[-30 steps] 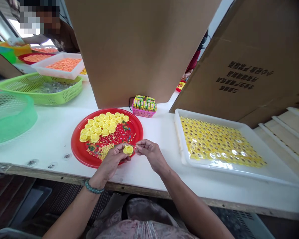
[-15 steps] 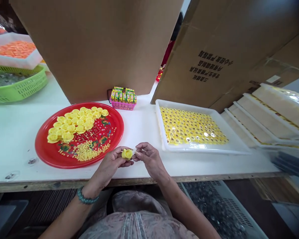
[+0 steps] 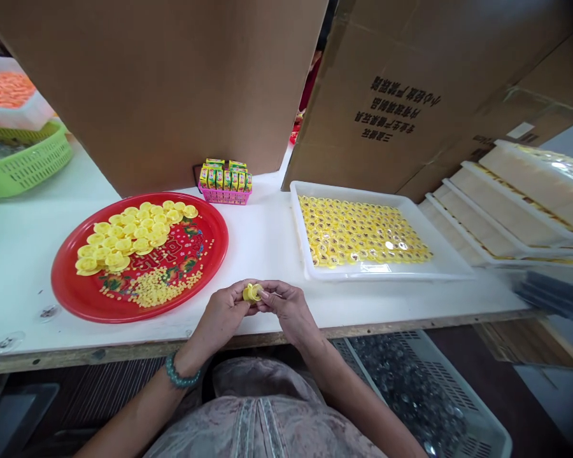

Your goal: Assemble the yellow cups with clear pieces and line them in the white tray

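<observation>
Just above the table's front edge, my left hand (image 3: 226, 312) has its fingers closed around a small yellow plastic cup (image 3: 251, 292) whose open side is turned to the right. My right hand (image 3: 289, 312) meets it there, thumb and fingers pinched together at the cup's opening. Whatever lies in that pinch is too small and covered to name. To the left, a round red tray (image 3: 71, 299) carries a cluster of yellow cup-shaped pieces (image 3: 128, 232) and a spread of tiny pale-yellow bits (image 3: 155, 287).
A white tray (image 3: 363, 277) with rows of yellow rounds stands right of my hands. A pink basket (image 3: 226, 196) of small boxes is at the back, before cardboard sheets (image 3: 162, 95). Stacked trays (image 3: 501, 210) stand right; a green basket (image 3: 28, 168) is left. A crate (image 3: 487, 432) sits below the table.
My right hand has closed in on the yellow cup, and the fingers of both hands now meet around it. The whole view has shifted slightly.
</observation>
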Demonstrator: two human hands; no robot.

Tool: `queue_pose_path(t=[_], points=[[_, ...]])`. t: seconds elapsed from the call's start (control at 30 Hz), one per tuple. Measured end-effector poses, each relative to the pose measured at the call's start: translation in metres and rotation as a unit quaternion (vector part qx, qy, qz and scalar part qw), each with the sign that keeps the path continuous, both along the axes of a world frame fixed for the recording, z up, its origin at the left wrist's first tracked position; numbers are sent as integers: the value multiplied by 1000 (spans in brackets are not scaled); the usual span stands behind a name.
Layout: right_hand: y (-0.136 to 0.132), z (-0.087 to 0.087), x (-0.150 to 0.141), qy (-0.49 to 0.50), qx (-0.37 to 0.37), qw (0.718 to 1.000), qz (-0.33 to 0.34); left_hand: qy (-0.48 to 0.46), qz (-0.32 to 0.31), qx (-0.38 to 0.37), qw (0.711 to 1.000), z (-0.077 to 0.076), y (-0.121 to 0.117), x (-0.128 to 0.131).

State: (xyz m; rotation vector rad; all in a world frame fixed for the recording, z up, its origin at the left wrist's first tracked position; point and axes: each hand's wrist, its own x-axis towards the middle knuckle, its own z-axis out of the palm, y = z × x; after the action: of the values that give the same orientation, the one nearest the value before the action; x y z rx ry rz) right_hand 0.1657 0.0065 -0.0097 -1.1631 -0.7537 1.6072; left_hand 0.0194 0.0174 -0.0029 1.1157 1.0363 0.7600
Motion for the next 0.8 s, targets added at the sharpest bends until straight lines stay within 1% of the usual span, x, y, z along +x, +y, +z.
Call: queue_pose_path(t=[0.17,0.27,0.33,0.4,0.47,0.57,0.67,0.73,0.8], points=[[-1,2,2,-15,-5,1000,-23,60,-13,76,995,-1,-2,2],[-3,2,2,-15,5,999,-45,89,2,104,991,-1,-7,5],[-5,0,0,-21,17,997,-67,93,13,105,990,0,-10,7],[-7,-2,-1,-26,28,996,-83,66,7,90,994,2,-12,10],[-6,-2,-1,-31,38,995,-84,42,3,71,997,4,-10,13],[-4,1,5,-51,63,995,-62,70,18,67,995,5,-5,13],[-2,10,17,-107,96,990,8,94,0,70,993,5,-1,12],[-3,17,27,-173,120,976,54,101,-27,69,992,5,0,13],[-6,22,33,-236,138,960,63,106,-46,71,991,6,-1,16]])
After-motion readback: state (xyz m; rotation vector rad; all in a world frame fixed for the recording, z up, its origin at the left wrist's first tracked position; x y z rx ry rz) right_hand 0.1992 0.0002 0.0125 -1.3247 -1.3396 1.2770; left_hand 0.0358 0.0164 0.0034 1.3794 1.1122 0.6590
